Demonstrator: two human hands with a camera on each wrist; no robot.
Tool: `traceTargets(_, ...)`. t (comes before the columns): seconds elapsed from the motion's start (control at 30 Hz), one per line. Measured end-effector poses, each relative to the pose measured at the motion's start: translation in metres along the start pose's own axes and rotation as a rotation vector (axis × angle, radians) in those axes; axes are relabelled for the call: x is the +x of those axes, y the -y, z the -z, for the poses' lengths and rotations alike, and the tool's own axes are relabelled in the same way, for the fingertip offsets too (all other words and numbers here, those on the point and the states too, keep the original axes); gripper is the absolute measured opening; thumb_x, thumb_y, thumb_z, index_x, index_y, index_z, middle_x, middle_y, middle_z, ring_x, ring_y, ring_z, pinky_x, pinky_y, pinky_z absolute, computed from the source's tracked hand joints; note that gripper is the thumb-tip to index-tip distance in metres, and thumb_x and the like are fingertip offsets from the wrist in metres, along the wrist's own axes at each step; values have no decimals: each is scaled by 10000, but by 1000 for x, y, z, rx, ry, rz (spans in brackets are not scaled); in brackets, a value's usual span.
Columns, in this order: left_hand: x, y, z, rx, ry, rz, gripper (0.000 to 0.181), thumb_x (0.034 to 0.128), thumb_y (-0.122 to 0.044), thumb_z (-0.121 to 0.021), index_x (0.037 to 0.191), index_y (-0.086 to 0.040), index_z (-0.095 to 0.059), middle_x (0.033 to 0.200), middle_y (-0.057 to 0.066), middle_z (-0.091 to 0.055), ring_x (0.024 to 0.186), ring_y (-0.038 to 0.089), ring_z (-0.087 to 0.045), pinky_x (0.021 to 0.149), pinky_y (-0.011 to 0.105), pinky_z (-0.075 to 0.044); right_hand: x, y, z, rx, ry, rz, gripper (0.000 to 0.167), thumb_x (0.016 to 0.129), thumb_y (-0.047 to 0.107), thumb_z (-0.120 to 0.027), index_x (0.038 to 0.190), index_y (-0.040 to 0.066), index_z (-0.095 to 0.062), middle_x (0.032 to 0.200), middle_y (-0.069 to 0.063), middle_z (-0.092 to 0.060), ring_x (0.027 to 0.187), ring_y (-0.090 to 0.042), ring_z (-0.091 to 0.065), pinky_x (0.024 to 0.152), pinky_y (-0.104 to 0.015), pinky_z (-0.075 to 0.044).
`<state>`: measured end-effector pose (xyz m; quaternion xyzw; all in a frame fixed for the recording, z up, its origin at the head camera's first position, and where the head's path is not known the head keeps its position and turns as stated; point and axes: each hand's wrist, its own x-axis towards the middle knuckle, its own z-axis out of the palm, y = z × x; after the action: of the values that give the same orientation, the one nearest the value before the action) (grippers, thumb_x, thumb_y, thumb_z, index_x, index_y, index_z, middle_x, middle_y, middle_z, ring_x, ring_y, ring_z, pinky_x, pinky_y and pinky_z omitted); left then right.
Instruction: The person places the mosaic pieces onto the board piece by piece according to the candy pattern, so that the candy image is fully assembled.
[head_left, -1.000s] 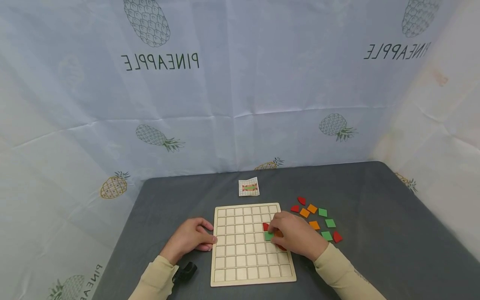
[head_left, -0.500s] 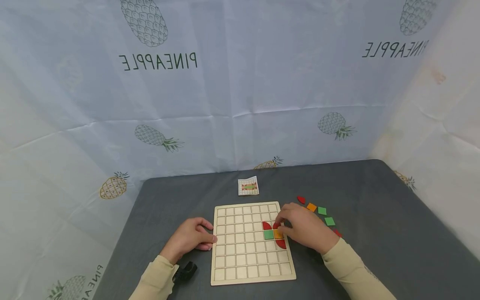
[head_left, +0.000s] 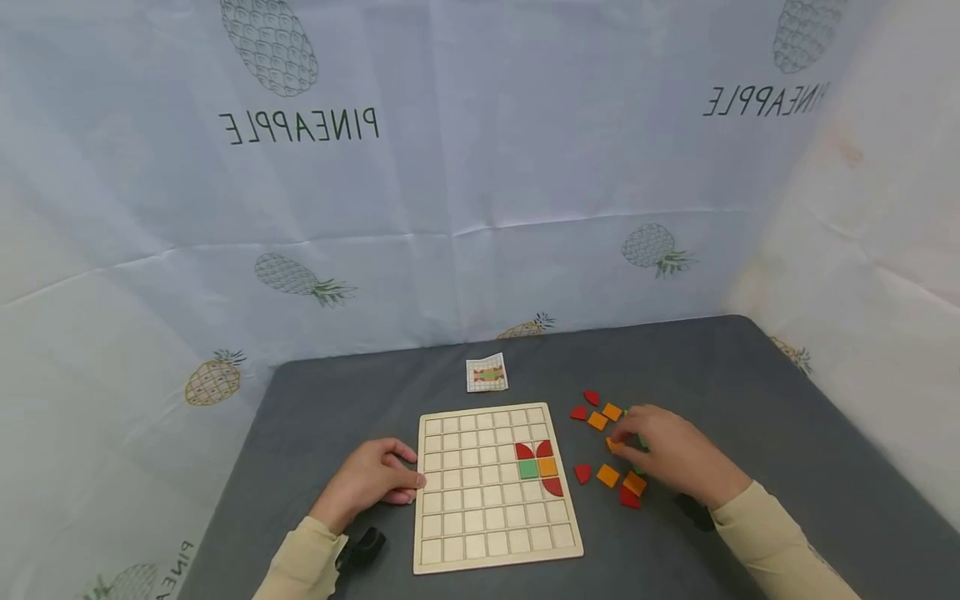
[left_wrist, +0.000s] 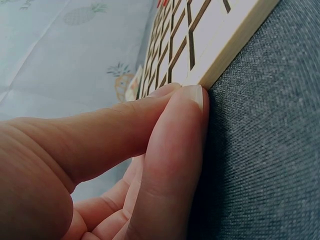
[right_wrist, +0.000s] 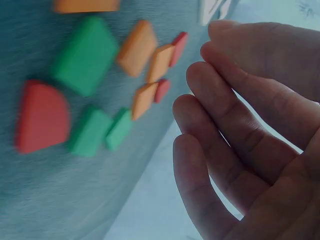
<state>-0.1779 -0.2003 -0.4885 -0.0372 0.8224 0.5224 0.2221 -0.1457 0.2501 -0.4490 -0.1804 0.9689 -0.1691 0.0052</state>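
Grid board (head_left: 480,498) lies on the surface (head_left: 375,383) — five placed pieces (head_left: 528,468), seemingly an early stage with scattered tiles (head_left: 608,475) left — the left grip (head_left: 366,477) pinching its edge, the right grip (head_left: 675,452) relaxed, visibly holding nothing.

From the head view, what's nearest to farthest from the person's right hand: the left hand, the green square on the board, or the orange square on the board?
From the right hand:
1. Orange square, near the wooden grid board's right edge.
2. Green square, immediately left of the orange one.
3. Left hand, at the board's left edge.
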Motion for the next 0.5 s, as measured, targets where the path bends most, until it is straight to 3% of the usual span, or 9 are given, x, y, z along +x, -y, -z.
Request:
traceTargets(0.13,-2,-1,3,1,-3,-7,472,851,-90,-921,1228,28,-664,933,154,-728,743,200,-784,690,364,-691,-3,0,-6,21,19,-16,132,908,222,-892,1009,241,-810,1007,120,-700,911,-119,-675,736,-304,-608)
traceTargets(0.5,0,1,1,-11,5,-10,483,844,-99,-928,1229,28,-667,923,153,-725,738,197,-783,692,361,-692,6,15,-33,31,40,56,249,867,246,-931,1085,202,-818,1081,116,-683,984,-105,-663,808,-303,-633)
